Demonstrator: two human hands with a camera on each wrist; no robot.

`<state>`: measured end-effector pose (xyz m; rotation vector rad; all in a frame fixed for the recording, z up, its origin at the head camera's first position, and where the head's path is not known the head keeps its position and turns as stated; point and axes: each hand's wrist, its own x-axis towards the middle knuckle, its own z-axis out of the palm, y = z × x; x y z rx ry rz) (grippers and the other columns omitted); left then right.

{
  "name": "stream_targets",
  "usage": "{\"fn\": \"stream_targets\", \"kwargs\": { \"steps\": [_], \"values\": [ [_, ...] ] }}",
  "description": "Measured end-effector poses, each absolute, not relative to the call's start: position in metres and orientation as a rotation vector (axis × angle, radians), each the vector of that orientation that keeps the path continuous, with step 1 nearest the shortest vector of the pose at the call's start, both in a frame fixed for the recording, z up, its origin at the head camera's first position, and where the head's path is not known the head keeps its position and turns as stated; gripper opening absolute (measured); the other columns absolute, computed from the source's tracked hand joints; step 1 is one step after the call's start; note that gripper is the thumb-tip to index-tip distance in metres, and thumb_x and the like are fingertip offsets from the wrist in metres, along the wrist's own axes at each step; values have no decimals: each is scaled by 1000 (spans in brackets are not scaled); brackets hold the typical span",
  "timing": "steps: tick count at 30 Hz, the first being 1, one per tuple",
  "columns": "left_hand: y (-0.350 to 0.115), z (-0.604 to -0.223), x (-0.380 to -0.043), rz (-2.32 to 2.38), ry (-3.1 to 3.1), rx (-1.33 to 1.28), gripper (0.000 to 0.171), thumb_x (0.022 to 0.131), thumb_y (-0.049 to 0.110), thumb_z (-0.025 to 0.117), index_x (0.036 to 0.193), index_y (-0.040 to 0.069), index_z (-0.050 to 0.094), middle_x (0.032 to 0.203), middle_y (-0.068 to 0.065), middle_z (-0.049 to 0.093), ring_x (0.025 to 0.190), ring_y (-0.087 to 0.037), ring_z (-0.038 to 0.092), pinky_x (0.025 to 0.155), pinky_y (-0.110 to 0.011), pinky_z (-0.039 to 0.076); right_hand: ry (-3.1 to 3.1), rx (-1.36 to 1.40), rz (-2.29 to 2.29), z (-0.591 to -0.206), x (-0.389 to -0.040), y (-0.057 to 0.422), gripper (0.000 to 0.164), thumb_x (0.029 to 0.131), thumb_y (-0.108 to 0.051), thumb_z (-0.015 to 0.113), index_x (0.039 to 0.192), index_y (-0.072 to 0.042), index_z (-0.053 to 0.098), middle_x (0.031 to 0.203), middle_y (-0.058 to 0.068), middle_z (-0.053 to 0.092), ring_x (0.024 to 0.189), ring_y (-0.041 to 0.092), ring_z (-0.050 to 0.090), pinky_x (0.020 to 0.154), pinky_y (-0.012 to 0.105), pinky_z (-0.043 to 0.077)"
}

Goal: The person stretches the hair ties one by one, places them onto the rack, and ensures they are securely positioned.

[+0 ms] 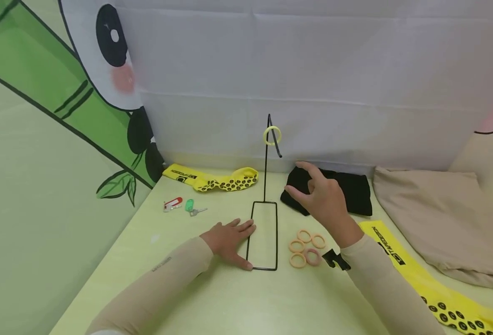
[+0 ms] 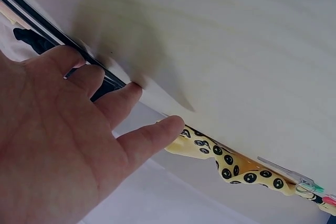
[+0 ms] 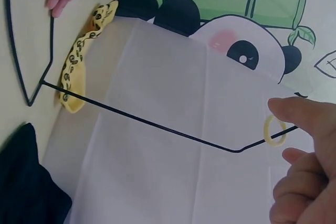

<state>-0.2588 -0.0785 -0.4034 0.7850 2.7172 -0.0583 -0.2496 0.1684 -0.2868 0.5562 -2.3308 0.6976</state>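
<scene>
A black wire stand (image 1: pixel 265 174) rises from a flat rectangular base, with a sloping arm at its top. On that arm hangs a pale yellow ring (image 1: pixel 265 136), which the right wrist view also shows. My left hand (image 1: pixel 231 242) rests with spread fingers on the base's left side, its thumb at the near corner. To the right of the arm, my right hand (image 1: pixel 323 200) is raised with thumb and index finger spread apart and nothing between them. Several orange-toned rings (image 1: pixel 297 260) and a pinkish ring (image 1: pixel 312 250) lie right of the base.
Keys with a red tag (image 1: pixel 173 203) and a green tag (image 1: pixel 189 204) lie at left. Behind them is a yellow patterned cloth (image 1: pixel 229 180). Folded black cloth (image 1: pixel 359 193), beige cloth (image 1: pixel 430 209) and another yellow strip (image 1: pixel 401 260) lie at right. A black piece (image 1: pixel 336 259) lies beside the right sleeve.
</scene>
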Motion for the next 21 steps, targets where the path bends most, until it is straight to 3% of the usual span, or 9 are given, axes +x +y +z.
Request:
{"fn": "stream_targets", "kwargs": {
  "steps": [14,21],
  "values": [
    [-78,-402,-259,-43,2710,775,109,63,83,52,150,28,13,157,10,7,144,-27,12,102,-63,25,-2756,334,789,-337,-257,199,55,80,-37,71,127,-18,52,48,-5,25,41,10,17,40,24,20],
    [-77,-402,-260,-42,2701,769,109,64,83,52,150,28,13,157,10,7,144,-26,12,103,-62,25,-2966,384,1115,-356,-269,223,51,78,-23,74,124,-14,55,49,-6,22,43,11,21,42,24,25]
  ]
}}
